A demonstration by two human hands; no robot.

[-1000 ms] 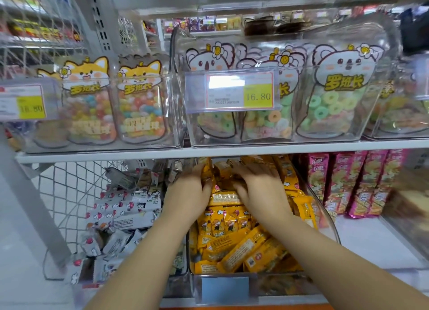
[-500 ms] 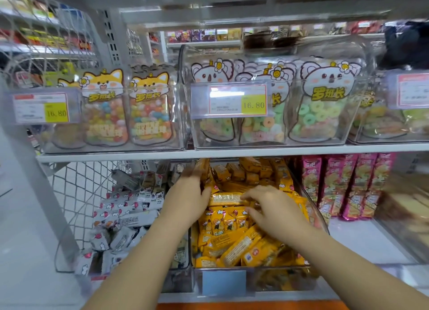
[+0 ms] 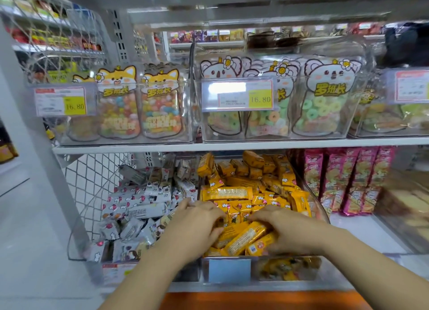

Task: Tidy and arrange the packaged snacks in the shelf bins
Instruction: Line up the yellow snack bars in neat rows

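left hand [image 3: 197, 224] and right hand [image 3: 286, 228] lie in the bin [image 3: 301, 269]. both sets of fingers curl round yellow packets [image 3: 246, 236] at its front.

Both bare forearms rise from the bottom edge and converge at the frame's lower middle. The left hand [image 3: 197, 221] lies palm down, thumb spread leftward, fingers bent downward; whether they grasp cannot be told. The right hand [image 3: 287, 228], just right of it, curls its fingers round yellow packets [image 3: 246, 237].
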